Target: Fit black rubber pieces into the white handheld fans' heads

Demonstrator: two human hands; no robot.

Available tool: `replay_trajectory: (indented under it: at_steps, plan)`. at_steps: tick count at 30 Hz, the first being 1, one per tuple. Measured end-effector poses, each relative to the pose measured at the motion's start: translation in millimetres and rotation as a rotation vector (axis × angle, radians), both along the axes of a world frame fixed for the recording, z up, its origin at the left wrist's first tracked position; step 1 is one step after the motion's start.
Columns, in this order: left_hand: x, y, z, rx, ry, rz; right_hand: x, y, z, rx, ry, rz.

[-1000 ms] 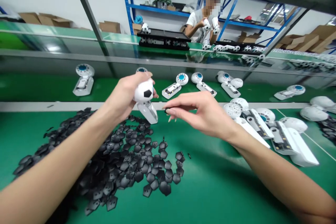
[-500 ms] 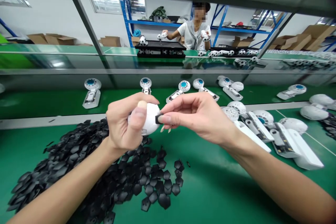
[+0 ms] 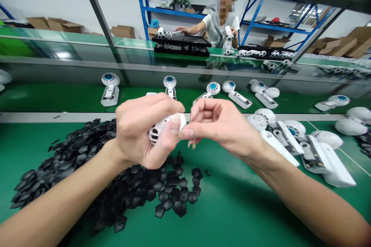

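The left hand is closed around a white, ball-shaped plastic piece with slotted openings, holding it above the green desk, with the thumb pressed across its near side. The right hand has its thumb and fingertips gathered at the ball's right edge — whether anything is pinched between them is hidden. Below and to the left of the hands, a broad heap of black pentagonal plastic pieces spreads over the desk, thinning to scattered ones at its right end. To the right lies a cluster of white plastic units with rounded heads and long open bodies. Beyond a pale strip, similar white units with blue-centred round heads stand spaced out in a row. Farther back, a co-worker in a white short-sleeved top reaches over a black tray.
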State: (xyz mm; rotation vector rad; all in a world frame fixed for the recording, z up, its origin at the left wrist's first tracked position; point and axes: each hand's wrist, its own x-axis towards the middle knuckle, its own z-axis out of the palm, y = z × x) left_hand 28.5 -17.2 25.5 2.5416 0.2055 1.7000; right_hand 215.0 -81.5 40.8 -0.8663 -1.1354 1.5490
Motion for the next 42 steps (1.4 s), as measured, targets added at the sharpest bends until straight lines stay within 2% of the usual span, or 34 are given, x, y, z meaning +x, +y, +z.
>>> replay_trajectory:
  at_steps: [3,8,13,16,18,21,23,26,28,33,38,42]
  plan:
    - [-2.7,-6.9,11.1,0.03,0.064,-0.007,1.5,-0.2,1.3,-0.032,-0.042,0.022]
    - [-6.3,-20.5,17.5,-0.116,0.122,0.051,-0.5,-3.0,2.5,-0.003,-0.146,0.082]
    - [-6.4,-29.8,22.0,-0.272,0.065,0.097,-8.1,-12.9,-3.0,0.199,-0.266,-0.102]
    - [-2.7,-31.1,22.8,-0.369,0.022,0.061,-13.1,-17.3,-5.5,0.342,-0.364,-0.188]
    - [1.8,-25.4,19.7,-0.432,-0.059,0.015,-15.0,-16.2,-7.0,0.441,-0.434,-0.256]
    - [8.6,-4.1,10.6,-0.604,-0.269,-0.043,-14.1,-8.3,-14.2,0.556,-0.555,-0.335]
    - [10.0,14.7,3.4,-0.765,-0.364,-0.039,-12.0,-1.6,-24.0,0.623,-0.764,-0.245]
    - [7.3,37.5,-6.8,-0.999,-0.401,-0.024,-10.8,6.1,-41.6,0.668,-1.189,0.089]
    - [4.8,44.7,-12.5,-1.128,-0.401,-0.018,-12.9,9.3,-51.0,0.667,-1.327,0.245]
    - [3.8,45.2,-18.4,-1.174,-0.332,-0.006,-21.8,15.2,-62.8,0.634,-1.344,0.355]
    - [1.9,46.6,-12.6,-1.158,-0.217,0.031,-25.8,20.0,-69.7,0.557,-1.267,0.388]
    - [-10.2,49.9,-5.6,-1.128,-0.058,0.096,-23.5,20.4,-65.0,0.466,-1.166,0.379]
